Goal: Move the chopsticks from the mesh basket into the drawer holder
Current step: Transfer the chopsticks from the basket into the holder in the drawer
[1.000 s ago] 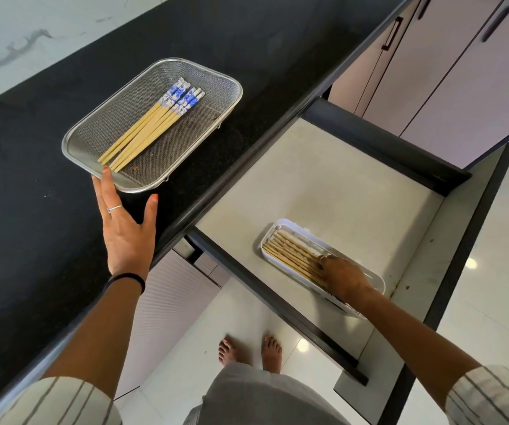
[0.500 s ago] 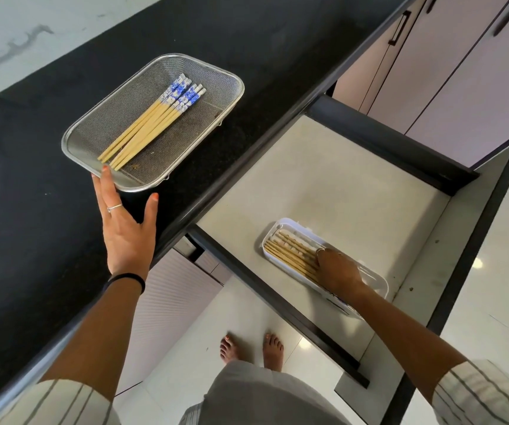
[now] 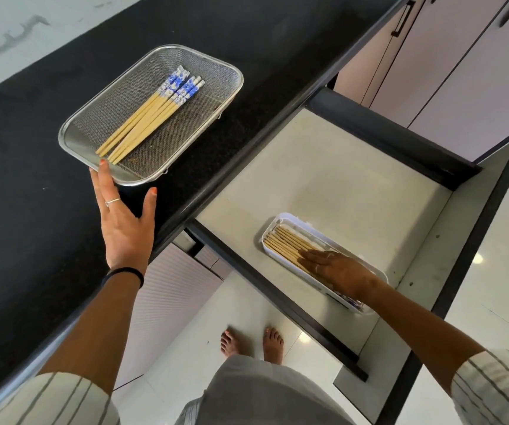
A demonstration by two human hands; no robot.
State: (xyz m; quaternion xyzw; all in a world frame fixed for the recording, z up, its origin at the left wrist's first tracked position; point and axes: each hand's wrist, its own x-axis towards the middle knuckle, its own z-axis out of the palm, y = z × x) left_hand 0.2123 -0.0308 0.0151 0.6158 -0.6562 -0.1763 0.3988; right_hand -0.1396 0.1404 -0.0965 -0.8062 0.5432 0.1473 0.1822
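In the open drawer (image 3: 323,167), near its front edge, your right hand (image 3: 337,271) lies flat in the white holder (image 3: 280,219), fingers (image 3: 310,256) together and pressed down on a batch of chopsticks already laid there (image 3: 283,243); nothing appears pinched, tho the palm hides the handle ends, so can't tell for sure. On the black countertop (image 3: 32,225), the mesh basket (image 3: 231,75) sits w/ its near corner close to the counter's front edge. A bundle of chopsticks w/ blue-patterned tops (image 3: 151,115) remains in it, lying diagonally, plain tips toward the near-left corner, patterned ends toward the far-right. Your left hand (image 3: 124,231) rests open on the counter, fingers spread, one fingertip (image 3: 103,167) touching the basket's near rim, thumb apart; it grips nothing. Judged progress: approx. partway done, w/ one lot placed in the holder and the basket bundle left to move. Exact counts can't be read. Remaining, by judgement: lift the right hand clear, pick up the basket bundle, lay it alongside those in the holder.
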